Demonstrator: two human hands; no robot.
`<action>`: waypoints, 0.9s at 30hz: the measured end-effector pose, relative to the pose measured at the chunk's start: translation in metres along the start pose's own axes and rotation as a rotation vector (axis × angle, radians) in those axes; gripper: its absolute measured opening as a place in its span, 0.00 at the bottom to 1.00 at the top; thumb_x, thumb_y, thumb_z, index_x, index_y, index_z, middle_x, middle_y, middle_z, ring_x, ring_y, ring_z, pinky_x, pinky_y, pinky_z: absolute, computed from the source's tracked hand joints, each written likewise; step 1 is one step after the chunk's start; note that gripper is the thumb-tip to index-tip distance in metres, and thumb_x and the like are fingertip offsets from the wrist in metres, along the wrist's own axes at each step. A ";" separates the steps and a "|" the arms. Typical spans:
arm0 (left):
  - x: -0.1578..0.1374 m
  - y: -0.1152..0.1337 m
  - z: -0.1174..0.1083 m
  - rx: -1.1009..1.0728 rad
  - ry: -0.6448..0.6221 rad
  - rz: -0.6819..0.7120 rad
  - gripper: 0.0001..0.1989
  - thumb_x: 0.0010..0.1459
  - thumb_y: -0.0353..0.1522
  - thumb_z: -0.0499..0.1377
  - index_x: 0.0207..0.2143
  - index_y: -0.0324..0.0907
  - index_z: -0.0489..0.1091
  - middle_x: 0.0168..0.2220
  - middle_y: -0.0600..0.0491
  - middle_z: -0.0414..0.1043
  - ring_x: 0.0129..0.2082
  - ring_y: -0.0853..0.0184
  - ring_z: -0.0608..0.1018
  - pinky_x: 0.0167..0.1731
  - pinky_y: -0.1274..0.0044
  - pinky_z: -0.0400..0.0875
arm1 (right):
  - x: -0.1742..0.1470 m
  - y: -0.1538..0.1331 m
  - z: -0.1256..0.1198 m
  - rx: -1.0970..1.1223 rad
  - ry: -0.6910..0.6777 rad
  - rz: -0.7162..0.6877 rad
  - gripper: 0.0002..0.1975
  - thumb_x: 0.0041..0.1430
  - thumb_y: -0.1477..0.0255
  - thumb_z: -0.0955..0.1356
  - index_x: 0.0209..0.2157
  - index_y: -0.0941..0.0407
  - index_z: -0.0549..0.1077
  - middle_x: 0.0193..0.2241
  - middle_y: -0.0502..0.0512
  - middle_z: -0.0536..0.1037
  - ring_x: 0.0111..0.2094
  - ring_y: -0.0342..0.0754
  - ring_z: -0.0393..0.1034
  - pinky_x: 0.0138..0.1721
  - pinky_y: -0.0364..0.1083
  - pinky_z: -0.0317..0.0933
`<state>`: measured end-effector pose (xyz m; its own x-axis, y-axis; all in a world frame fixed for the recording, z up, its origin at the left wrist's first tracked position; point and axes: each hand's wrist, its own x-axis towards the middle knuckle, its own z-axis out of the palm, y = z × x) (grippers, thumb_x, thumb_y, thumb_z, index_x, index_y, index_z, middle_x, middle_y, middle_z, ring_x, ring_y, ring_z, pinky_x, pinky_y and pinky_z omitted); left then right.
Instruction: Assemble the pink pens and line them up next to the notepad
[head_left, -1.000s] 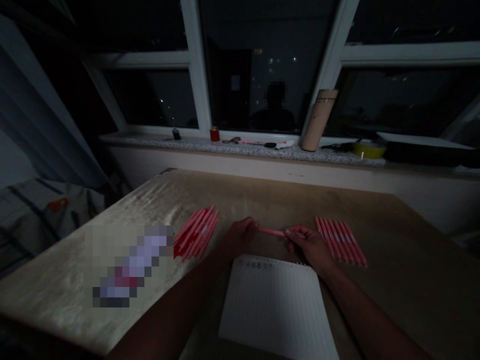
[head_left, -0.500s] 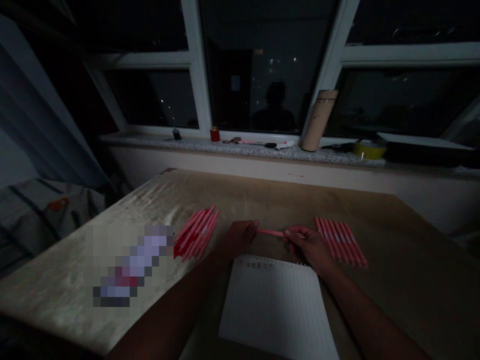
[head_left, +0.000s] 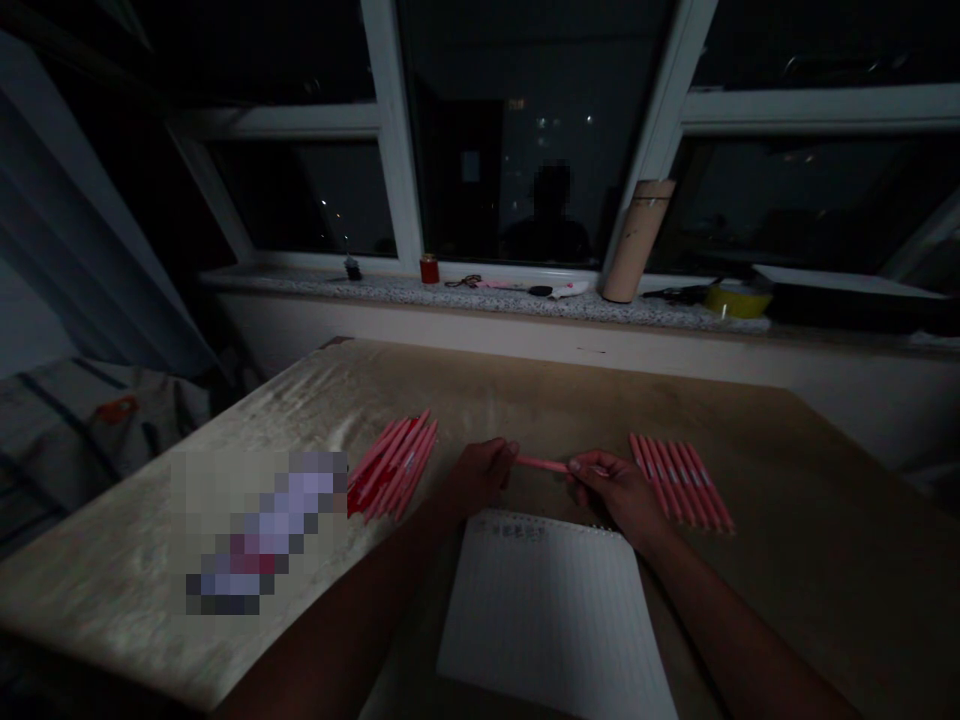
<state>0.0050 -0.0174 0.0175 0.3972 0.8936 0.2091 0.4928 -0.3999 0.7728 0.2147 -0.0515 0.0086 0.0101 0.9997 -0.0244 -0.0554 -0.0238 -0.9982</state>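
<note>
A pink pen [head_left: 543, 465] is held level between my two hands, just beyond the top edge of a lined notepad [head_left: 555, 610]. The fingers of my left hand [head_left: 486, 470] pinch its left end. My right hand [head_left: 609, 485] grips the other end between thumb and fingers. To the left lies a loose pile of similar pink pens [head_left: 401, 465], with something red under or among them. Right of my right hand, several pink pens [head_left: 682, 482] lie side by side in a neat slanted row. Handwriting shows at the notepad's top.
The tan table [head_left: 525, 390] reaches to the wall below the window. A pixelated object [head_left: 277, 530] lies at left. On the sill [head_left: 390, 290] stand a red jar [head_left: 429, 268], a tall tan cylinder [head_left: 639, 240] and a yellow tape roll [head_left: 739, 299].
Almost nothing differs. Both hands keep the pen in the same place, and the pile and the row lie as before.
</note>
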 end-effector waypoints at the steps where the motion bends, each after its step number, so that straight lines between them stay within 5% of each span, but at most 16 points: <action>1: 0.000 0.000 0.000 0.001 0.003 -0.002 0.25 0.61 0.45 0.41 0.20 0.39 0.62 0.16 0.57 0.62 0.19 0.72 0.66 0.23 0.80 0.58 | 0.000 0.000 0.000 -0.006 0.004 0.002 0.18 0.39 0.56 0.72 0.24 0.57 0.72 0.15 0.48 0.70 0.16 0.40 0.60 0.19 0.41 0.51; 27: 0.000 -0.004 0.000 -0.079 0.021 -0.071 0.25 0.60 0.46 0.42 0.20 0.39 0.63 0.15 0.58 0.60 0.17 0.73 0.65 0.21 0.80 0.57 | 0.001 0.002 -0.002 -0.006 0.002 0.007 0.15 0.43 0.59 0.72 0.25 0.57 0.71 0.14 0.47 0.70 0.17 0.40 0.59 0.20 0.41 0.49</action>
<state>0.0029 -0.0156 0.0145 0.3465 0.9236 0.1641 0.4561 -0.3187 0.8309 0.2167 -0.0506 0.0066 0.0121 0.9994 -0.0315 -0.0495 -0.0309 -0.9983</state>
